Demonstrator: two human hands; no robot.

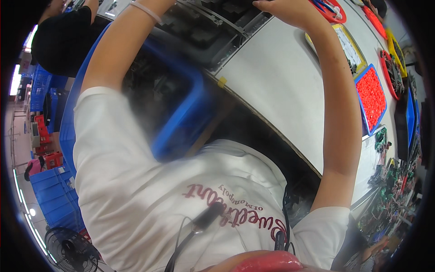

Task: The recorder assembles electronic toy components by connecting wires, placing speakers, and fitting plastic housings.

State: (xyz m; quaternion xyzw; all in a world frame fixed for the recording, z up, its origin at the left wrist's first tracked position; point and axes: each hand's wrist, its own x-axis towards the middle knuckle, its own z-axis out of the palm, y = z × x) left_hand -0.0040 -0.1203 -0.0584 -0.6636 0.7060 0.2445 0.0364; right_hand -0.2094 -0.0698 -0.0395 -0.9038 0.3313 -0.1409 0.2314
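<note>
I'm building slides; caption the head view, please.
Right hand over a white table, with a blue tray of red pieces right of the forearm.

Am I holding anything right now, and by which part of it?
That can't be told: your left hand is out of view, and your right hand is cut off by the picture's top edge.

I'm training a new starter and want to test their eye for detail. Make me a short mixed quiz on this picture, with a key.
1. Fill the gap: the blue tray beside the right forearm holds many small ____ pieces.

2. True or false: both hands are fully in view.

3. Where in the picture is the black fan?
A) Upper right
B) Centre
C) Lower left

Key:
1. Red.
2. False: the top edge cuts off part of the right hand, and the left hand is out of frame.
3. C.
</note>
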